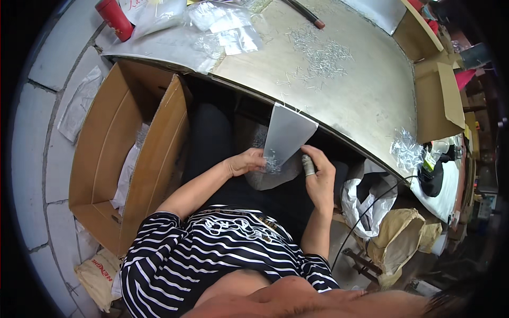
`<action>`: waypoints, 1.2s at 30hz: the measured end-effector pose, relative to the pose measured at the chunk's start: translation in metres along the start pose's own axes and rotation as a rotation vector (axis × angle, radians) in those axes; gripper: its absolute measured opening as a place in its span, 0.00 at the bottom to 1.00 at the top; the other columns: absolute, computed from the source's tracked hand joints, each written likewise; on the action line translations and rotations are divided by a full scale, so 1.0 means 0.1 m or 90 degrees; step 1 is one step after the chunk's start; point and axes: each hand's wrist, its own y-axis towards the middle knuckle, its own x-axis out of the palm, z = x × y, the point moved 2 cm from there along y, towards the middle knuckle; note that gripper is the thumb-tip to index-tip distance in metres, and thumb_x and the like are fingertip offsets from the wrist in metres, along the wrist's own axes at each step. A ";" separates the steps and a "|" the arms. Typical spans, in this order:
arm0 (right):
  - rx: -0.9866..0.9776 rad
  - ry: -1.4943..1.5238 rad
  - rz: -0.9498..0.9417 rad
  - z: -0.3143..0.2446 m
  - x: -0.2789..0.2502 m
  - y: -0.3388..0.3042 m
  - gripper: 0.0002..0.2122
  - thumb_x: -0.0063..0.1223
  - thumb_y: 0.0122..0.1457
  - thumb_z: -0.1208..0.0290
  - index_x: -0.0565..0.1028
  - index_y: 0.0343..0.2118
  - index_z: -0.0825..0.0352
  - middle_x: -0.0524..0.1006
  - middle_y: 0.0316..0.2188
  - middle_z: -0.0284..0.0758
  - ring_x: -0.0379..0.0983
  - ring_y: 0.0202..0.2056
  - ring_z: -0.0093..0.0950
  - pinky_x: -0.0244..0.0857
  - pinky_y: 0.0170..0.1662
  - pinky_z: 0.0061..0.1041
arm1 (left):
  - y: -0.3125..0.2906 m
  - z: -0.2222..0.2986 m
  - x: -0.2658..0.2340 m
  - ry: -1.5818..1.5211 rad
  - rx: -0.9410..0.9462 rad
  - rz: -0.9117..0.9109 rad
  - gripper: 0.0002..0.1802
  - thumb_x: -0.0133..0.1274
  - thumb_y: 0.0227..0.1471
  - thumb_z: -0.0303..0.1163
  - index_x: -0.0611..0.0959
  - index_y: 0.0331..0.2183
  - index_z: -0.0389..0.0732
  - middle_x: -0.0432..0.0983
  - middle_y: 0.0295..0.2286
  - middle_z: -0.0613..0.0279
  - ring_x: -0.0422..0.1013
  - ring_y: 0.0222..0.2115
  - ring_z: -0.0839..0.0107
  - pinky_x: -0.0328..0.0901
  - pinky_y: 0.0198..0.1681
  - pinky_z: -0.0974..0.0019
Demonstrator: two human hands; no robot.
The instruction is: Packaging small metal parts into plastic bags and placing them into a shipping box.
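Observation:
A pale grey, tapered sheet-metal chute point(290, 130) hangs from the table's near edge, over my lap. At its lower end is a clear plastic bag point(270, 179), and a small cluster of thin metal pins point(273, 162) shows there. My left hand point(248, 161) is closed at the left side of this end, its fingertips pinching the bag next to the pins. On the other side, my right hand point(320, 177) has its fingers apart, the index finger by the chute's right edge. A grey cover wraps one of its digits. Whether that hand touches the bag is hard to see.
Loose metal pins point(321, 53) lie scattered across the tabletop point(366, 95), with another heap point(407, 149) at its right. Clear bags point(225, 24) and a red cup point(115, 20) stand far left. An open cardboard box point(154, 159) is left of my legs; paper sacks point(395, 241) sit right.

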 end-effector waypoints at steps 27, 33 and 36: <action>0.168 -0.082 0.526 0.95 -1.72 0.06 0.04 0.61 0.54 0.76 0.79 0.30 0.72 0.78 0.23 0.32 0.71 0.27 0.17 0.65 0.32 0.19 | -0.04 0.70 0.69 0.220 0.069 0.133 0.26 0.44 0.62 0.41 0.70 0.52 0.29 0.77 0.41 0.42 0.78 0.37 0.62 0.72 0.38 0.69; 0.205 -0.720 0.489 1.37 -2.27 0.32 0.18 0.59 0.50 0.74 0.74 0.46 0.66 0.74 0.45 0.42 0.69 0.46 0.43 0.64 0.49 0.39 | -0.05 0.52 0.65 0.188 -0.018 0.127 0.18 0.46 0.61 0.35 0.76 0.45 0.31 0.79 0.37 0.47 0.78 0.36 0.65 0.72 0.38 0.70; 0.066 -0.728 0.466 1.30 -2.24 0.37 0.21 0.51 0.54 0.76 0.70 0.53 0.61 0.70 0.54 0.38 0.59 0.60 0.41 0.52 0.60 0.44 | -0.03 0.55 0.61 0.231 -0.041 0.153 0.16 0.46 0.60 0.33 0.78 0.44 0.32 0.80 0.36 0.50 0.78 0.36 0.66 0.71 0.38 0.71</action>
